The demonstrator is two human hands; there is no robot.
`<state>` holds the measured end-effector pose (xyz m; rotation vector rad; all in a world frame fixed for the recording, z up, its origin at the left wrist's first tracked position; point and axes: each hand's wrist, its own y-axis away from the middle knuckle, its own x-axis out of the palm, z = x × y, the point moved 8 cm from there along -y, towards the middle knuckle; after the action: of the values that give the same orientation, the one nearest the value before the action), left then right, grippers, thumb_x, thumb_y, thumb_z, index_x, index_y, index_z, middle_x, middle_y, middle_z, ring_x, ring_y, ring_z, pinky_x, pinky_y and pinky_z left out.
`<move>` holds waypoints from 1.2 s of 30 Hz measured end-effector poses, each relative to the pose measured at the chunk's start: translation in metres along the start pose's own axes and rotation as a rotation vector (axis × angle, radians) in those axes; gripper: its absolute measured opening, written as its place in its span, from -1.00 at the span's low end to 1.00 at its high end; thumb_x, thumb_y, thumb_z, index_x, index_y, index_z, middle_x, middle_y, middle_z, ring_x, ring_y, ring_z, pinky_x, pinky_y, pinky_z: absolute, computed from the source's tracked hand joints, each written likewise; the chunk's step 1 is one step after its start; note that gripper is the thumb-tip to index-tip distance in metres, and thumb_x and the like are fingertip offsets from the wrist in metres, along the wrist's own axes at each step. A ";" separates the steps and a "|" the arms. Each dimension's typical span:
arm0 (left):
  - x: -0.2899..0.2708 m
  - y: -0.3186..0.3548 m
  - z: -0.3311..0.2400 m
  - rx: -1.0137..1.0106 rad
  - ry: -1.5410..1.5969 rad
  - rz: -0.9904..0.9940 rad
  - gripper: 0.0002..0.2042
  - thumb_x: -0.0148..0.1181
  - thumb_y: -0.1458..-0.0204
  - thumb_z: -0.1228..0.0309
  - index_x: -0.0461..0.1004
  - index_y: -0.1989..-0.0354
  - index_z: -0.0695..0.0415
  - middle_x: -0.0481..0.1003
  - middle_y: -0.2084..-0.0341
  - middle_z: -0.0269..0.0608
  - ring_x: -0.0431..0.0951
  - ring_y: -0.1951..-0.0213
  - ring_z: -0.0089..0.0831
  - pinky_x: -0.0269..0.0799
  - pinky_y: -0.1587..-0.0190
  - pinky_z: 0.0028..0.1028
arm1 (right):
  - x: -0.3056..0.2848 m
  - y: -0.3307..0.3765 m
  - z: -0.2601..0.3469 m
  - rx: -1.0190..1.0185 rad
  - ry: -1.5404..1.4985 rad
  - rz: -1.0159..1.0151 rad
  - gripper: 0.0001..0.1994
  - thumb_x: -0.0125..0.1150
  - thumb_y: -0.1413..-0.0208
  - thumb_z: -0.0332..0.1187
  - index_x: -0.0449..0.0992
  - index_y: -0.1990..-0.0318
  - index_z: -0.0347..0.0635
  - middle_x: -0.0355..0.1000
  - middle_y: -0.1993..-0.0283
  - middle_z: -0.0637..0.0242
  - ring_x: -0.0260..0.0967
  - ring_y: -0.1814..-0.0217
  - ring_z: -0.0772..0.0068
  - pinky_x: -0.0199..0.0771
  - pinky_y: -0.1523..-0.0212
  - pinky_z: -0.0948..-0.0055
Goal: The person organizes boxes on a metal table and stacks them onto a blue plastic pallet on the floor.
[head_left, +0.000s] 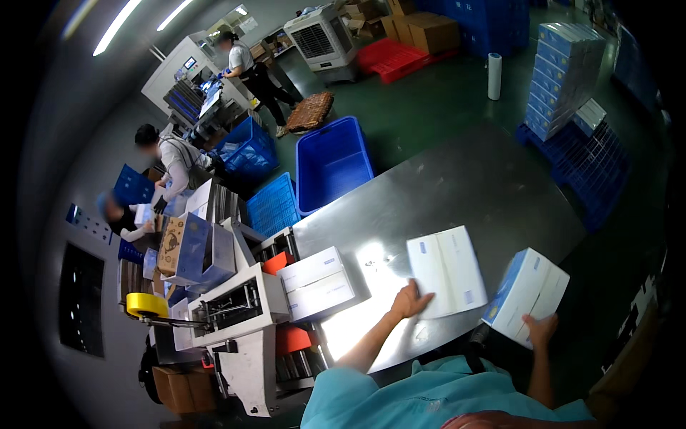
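Observation:
My left hand [412, 300] rests at the near left corner of a closed white carton [449, 268] on the steel table [486, 186]. Its thumb and fingers are spread, touching the carton's edge. On the right, my right hand [539, 330] grips a second carton [527, 294], white with a blue side, near its lower edge. That carton is tilted and appears to be at or beyond the table's near edge. A third white carton [316, 284] sits at the outlet of the carton-taping machine [246, 300] to the left.
A yellow tape roll [146, 305] is mounted on the machine. Blue bins [334, 164] stand beyond the table. At the far right, stacked wrapped cartons [562, 79] rest on a blue pallet [593, 164]. Several co-workers [179, 164] work at the left and back.

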<state>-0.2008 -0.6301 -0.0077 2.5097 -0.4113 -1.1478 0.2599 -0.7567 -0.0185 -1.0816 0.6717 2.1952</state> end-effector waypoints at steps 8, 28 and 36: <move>-0.111 -0.049 0.033 0.263 -0.382 -0.467 -0.62 0.22 0.07 0.09 0.51 0.18 0.11 0.44 0.12 0.07 0.40 0.04 0.01 0.30 -0.01 -0.16 | -0.026 -0.094 0.069 -0.277 0.106 0.178 -0.35 0.40 0.21 -0.34 0.27 -0.09 -0.34 0.26 -0.04 0.00 0.25 -0.10 0.03 0.28 -0.12 0.14; -0.071 0.177 0.182 -0.373 0.171 -0.945 -0.28 0.35 0.14 0.35 0.12 -0.17 0.33 0.19 -0.11 0.13 0.19 -0.16 -0.08 0.06 -0.23 -0.21 | -0.011 -0.089 0.053 -0.174 -0.159 0.267 -0.46 0.40 0.17 -0.40 0.35 -0.01 -0.33 0.44 0.05 0.05 0.39 -0.02 0.19 0.35 -0.07 0.26; -0.055 0.133 0.187 -0.217 0.878 -0.597 -0.34 0.32 0.09 0.50 0.11 -0.18 0.31 0.35 0.02 -0.05 0.35 0.01 -0.30 0.22 -0.11 -0.37 | 0.037 -0.150 0.130 -0.354 -0.170 0.425 -0.37 0.48 0.26 -0.28 0.38 -0.03 -0.28 0.42 0.01 0.05 0.37 -0.06 0.18 0.33 -0.09 0.28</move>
<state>-0.3945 -0.7634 -0.0287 2.6776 0.6822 -0.1168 0.2784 -0.5559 -0.0049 -0.9666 0.4787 2.8174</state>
